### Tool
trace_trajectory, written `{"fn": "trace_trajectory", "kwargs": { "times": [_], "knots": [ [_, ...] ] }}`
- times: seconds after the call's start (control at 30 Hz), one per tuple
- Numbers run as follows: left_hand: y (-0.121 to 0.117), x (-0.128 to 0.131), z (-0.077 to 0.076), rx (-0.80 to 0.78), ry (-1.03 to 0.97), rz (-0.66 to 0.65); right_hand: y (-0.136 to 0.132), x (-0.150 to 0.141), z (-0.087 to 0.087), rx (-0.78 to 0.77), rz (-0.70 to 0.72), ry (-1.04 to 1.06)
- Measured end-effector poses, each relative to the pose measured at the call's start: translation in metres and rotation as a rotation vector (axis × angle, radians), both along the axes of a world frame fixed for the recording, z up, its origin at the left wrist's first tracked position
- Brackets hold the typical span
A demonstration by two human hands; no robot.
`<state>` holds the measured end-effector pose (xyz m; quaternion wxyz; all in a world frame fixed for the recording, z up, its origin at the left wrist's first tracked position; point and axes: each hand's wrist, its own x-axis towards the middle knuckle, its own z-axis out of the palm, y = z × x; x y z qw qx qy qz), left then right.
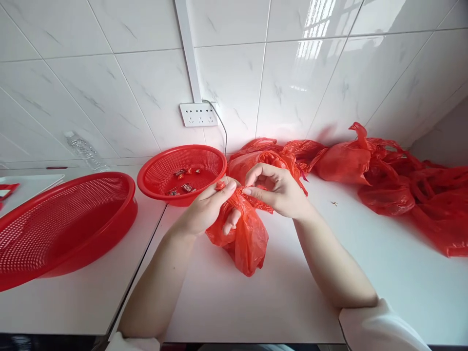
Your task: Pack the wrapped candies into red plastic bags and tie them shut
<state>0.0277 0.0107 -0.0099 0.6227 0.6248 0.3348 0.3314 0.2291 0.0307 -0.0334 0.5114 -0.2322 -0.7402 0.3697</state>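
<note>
Red plastic bag (250, 239) gathered between left (210, 207) and right hands (274, 190).

I'm seeing what could be a small packing room: marbled tiles are covering the wall (226, 73), a socket panel (198, 115) is sitting low on it, and red bags (343, 163) and baskets (183, 170) are filling the white surface (292, 292).

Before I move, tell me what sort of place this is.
Probably a small packing area: a white table against a tiled wall, small wrapped packets in a red basket, and red plastic bags.
</note>
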Motion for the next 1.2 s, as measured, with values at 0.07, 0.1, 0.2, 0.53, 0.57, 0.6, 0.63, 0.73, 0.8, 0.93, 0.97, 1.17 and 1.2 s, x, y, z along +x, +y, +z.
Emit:
{"fn": "trace_trajectory", "kwargs": {
  "times": [0.07,0.1,0.2,0.53,0.57,0.6,0.63,0.73,0.8,0.93,0.97,1.17,1.2],
  "knots": [
    [0.003,0.001,-0.002,-0.026,-0.025,0.069,-0.004,0.0,0.001,0.084,-0.077,0.024],
    [0.006,0.001,-0.003,-0.029,-0.041,0.101,-0.008,0.0,0.003,0.152,-0.096,0.017],
    [0.013,-0.002,-0.003,-0.001,-0.061,0.088,-0.024,0.004,0.012,0.312,-0.016,-0.133],
    [-0.008,-0.016,0.004,0.859,0.807,0.195,-0.006,-0.014,-0.003,-0.072,0.033,-0.005],
    [-0.007,-0.015,0.003,0.967,0.844,0.275,-0.002,-0.017,-0.007,-0.123,0.084,-0.025],
    [-0.005,-0.014,0.001,1.081,0.849,0.348,0.0,-0.02,-0.011,-0.158,0.112,-0.039],
    [-0.002,-0.014,-0.001,1.195,0.832,0.399,0.002,-0.021,-0.014,-0.176,0.115,-0.041],
    [0.01,-0.012,-0.008,1.502,0.689,0.446,0.004,-0.022,-0.017,-0.171,0.105,0.017],
    [0.015,-0.012,-0.011,1.628,0.583,0.451,0.005,-0.02,-0.016,-0.158,0.128,0.029],
    [0.016,-0.016,-0.012,1.696,0.47,0.49,0.002,-0.011,-0.008,-0.011,0.039,-0.149],
    [0.015,-0.018,-0.011,1.674,0.466,0.487,0.001,-0.006,-0.005,0.041,-0.004,-0.232],
    [0.005,-0.039,0.007,1.002,0.692,0.586,0.001,0.036,0.005,-0.106,0.027,-0.601],
    [0.003,-0.041,0.011,0.851,0.745,0.596,0.002,0.044,0.006,-0.198,0.071,-0.617]
  ]
}}
